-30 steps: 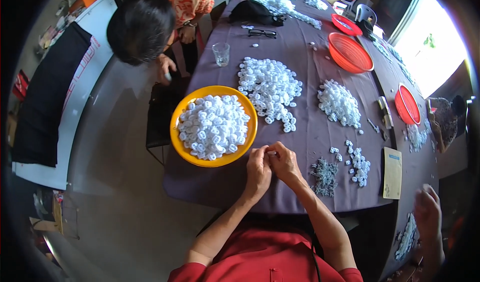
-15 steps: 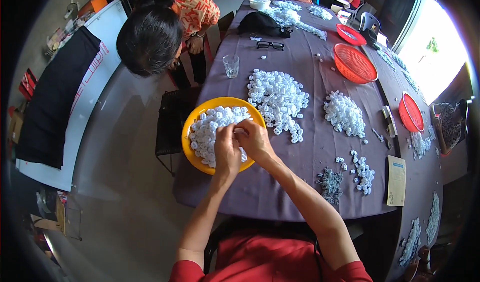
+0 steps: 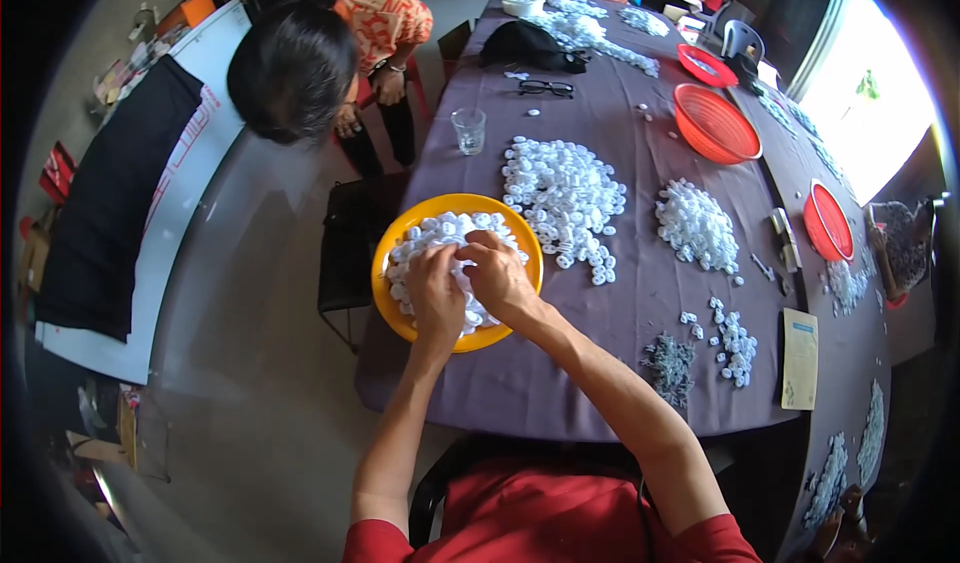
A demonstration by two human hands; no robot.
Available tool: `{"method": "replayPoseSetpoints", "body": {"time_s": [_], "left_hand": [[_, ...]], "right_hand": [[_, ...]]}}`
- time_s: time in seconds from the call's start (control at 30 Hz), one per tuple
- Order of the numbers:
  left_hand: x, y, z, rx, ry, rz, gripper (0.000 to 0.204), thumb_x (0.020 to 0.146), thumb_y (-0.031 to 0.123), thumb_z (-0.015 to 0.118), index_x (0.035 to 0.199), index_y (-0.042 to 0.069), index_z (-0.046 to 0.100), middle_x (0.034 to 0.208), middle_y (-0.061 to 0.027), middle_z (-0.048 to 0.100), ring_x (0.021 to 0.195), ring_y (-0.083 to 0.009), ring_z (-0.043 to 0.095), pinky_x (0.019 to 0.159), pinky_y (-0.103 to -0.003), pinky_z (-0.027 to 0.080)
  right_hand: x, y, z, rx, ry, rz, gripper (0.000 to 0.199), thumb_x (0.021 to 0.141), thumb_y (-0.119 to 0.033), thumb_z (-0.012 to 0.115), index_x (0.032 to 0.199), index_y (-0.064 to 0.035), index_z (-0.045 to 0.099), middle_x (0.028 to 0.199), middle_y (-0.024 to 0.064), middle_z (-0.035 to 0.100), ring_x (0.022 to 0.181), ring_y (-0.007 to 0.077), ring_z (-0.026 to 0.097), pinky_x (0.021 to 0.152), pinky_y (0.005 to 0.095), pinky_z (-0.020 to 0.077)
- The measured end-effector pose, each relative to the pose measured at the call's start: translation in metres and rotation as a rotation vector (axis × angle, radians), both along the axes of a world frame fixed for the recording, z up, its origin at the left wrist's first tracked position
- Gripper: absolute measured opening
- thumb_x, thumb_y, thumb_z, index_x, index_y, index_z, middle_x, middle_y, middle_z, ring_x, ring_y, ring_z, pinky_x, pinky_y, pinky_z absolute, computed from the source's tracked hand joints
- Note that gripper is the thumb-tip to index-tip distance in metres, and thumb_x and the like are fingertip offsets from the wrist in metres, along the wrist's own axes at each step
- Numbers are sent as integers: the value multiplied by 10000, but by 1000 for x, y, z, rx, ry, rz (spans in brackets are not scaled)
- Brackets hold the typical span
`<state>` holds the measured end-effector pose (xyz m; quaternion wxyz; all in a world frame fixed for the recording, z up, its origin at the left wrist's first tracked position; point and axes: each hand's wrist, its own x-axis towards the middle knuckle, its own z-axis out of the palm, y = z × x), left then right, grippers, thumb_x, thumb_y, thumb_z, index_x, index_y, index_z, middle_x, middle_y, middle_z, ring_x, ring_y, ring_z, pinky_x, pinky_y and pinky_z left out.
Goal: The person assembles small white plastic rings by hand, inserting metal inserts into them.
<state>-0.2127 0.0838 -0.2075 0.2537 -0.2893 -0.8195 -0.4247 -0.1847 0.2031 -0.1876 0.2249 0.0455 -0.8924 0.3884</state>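
Both my hands are over a yellow bowl (image 3: 383, 298) filled with small white plastic pieces (image 3: 447, 227), close together at its middle. My left hand (image 3: 437, 288) has its fingers bent down among the pieces. Beside it, my right hand (image 3: 497, 275) is curled, thumb and fingers drawn together. Whatever sits between the fingertips is hidden or too small to name. A large heap of the white pieces (image 3: 565, 198) lies just right of the bowl, and a smaller heap (image 3: 697, 225) farther right. Nearer me are a grey-green clump of scraps (image 3: 670, 368) and a loose group of pieces (image 3: 738, 351).
A drinking glass (image 3: 468, 131), eyeglasses (image 3: 546, 88) and a black cap (image 3: 528, 48) lie beyond the bowl. Red baskets (image 3: 716, 125) stand at the right, above a tan packet (image 3: 799, 361). A person (image 3: 385, 13) leans at the left, near a black stool (image 3: 345, 238).
My hands have lowered slightly into the pieces, and their fingertips have moved a little apart. The whole view has shifted slightly. The person at the left has moved their hands a little.
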Motion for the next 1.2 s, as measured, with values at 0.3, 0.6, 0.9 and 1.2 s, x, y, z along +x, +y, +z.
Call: {"method": "replayPoseSetpoints", "body": {"time_s": [0.3, 0.6, 0.9, 1.2], "left_hand": [[68, -6, -5, 5, 70, -159, 248, 758, -40, 559, 999, -4, 605, 1001, -146, 598, 939, -328, 558, 814, -411, 446], [145, 13, -46, 134, -177, -417, 243, 730, -50, 541, 947, 34, 612, 955, -118, 599, 875, -306, 585, 779, -393, 486], [136, 6, -30, 53, -255, -465, 241, 726, -118, 518, 889, 17, 632, 874, -127, 626, 833, -302, 609, 745, -377, 500], [149, 28, -24, -282, -76, -401, 184, 814, -39, 548, 977, -11, 629, 1041, -134, 600, 963, -304, 560, 836, -391, 459]], "right_hand": [[110, 16, 32, -21, 23, 198, 131, 765, 5, 619, 892, -28, 623, 916, 132, 600, 828, 329, 608, 711, 390, 509], [203, 22, 7, -103, -344, 148, 85, 789, -2, 610, 864, -18, 648, 768, 114, 621, 630, 234, 632, 557, 299, 477], [219, 15, -10, -159, -427, 328, 144, 809, -71, 585, 943, -37, 624, 867, 136, 609, 790, 332, 615, 689, 404, 505], [286, 51, 5, -431, -286, 169, 87, 804, -38, 581, 874, 4, 611, 829, 126, 622, 790, 306, 618, 694, 380, 491]]}}
